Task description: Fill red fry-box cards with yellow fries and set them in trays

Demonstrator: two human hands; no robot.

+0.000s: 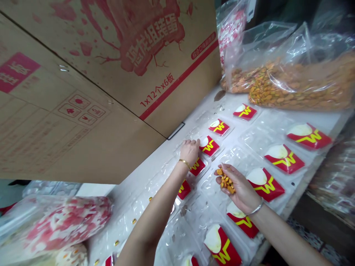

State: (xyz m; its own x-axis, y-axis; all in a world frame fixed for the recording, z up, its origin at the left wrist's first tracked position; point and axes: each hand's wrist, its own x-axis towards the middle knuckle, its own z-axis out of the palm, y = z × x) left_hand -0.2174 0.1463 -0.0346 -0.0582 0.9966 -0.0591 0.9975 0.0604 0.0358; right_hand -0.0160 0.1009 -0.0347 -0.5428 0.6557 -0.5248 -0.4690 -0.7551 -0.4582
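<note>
Some orange bits point(226, 184) sit in the cupped right hand point(240, 189) over the table point(129, 190), and at that hand's ten o'clock the left hand point(189, 152) bends knuckles-up beside a red card point(210, 147), grip hidden.

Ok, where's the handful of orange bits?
In the head view, the orange bits lie in the right hand, right of and below centre, between the left hand and a red packet.
</note>
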